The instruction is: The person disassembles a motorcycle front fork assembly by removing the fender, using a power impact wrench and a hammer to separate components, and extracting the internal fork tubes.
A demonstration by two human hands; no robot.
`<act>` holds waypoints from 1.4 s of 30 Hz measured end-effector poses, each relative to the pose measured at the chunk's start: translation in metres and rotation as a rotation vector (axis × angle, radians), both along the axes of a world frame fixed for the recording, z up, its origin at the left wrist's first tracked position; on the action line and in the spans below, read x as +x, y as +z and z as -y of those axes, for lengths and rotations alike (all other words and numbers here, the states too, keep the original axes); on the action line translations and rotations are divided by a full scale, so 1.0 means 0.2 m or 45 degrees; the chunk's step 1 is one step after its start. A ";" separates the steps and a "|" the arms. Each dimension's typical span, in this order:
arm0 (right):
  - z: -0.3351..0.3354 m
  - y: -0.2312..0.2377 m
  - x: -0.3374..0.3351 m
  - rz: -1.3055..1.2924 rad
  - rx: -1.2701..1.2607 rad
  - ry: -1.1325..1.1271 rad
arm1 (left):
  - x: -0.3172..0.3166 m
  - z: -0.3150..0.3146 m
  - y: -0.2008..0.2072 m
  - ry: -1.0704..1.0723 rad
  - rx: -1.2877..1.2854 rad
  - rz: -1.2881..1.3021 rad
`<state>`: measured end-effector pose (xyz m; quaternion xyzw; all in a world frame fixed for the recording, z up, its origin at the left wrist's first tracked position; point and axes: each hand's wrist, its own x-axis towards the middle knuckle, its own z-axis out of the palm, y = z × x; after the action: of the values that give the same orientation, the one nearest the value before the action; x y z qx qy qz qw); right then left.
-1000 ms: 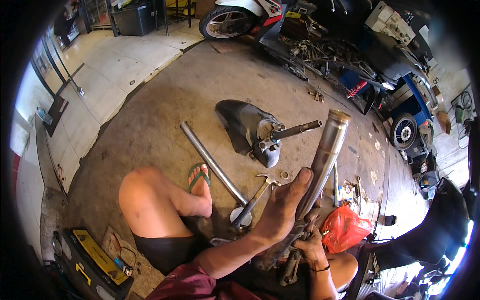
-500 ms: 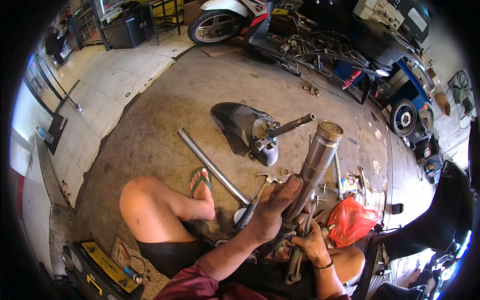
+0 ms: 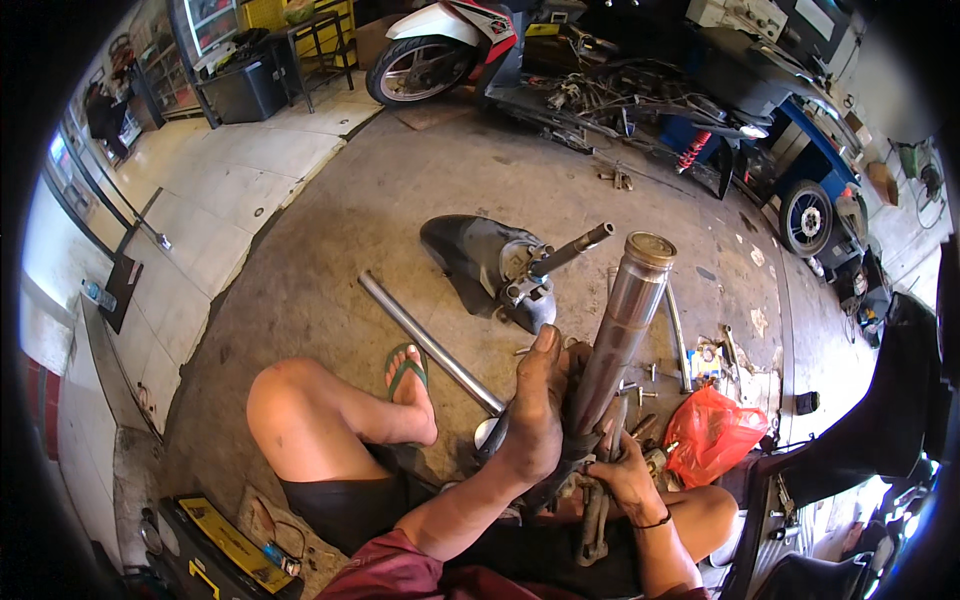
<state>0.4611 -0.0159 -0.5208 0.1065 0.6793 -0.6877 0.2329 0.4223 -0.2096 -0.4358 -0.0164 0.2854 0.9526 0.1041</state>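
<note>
A shiny metal fork leg (image 3: 625,325) stands tilted before me, its capped end up and its dark lower end at my lap. My left hand (image 3: 535,430) is round its middle from the left; the thumb points up, off the tube, and the fingers are mostly hidden behind it. Lower down, my right hand (image 3: 628,478) closes on the fork leg's dirty lower part. Beside its fingers a narrow grey metal piece (image 3: 618,425) rises; I cannot tell whether it is separate. A bare chrome tube (image 3: 425,340) lies on the floor ahead, near my sandalled foot.
Ahead lies a black fender (image 3: 465,255) with a fork clamp and stem (image 3: 570,250). A red plastic bag (image 3: 710,435), bolts and a long bar (image 3: 680,340) lie at right. A black toolbox (image 3: 225,550) stands lower left. Partly stripped motorcycles (image 3: 600,95) line the back.
My left thumb has lifted from the tube and now points upward. The fork leg's top has shifted slightly left and stands a little more upright. My right hand stays on the lower part.
</note>
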 end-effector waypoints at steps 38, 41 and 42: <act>-0.17 -0.02 -0.01 0.320 -0.543 -0.411 | 0.08 0.08 0.37 0.029 0.155 -0.986; -0.20 -0.02 -0.02 0.344 -0.693 -0.515 | -0.01 0.06 0.31 -0.075 0.184 -1.186; -0.20 0.04 -0.01 0.355 -0.715 -0.527 | -0.02 0.05 0.28 -0.065 0.258 -1.170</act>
<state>0.4586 0.0243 -0.5134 0.2663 0.3901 -0.8586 0.1992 0.4192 -0.2193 -0.3796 0.4241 0.2077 0.8814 -0.0086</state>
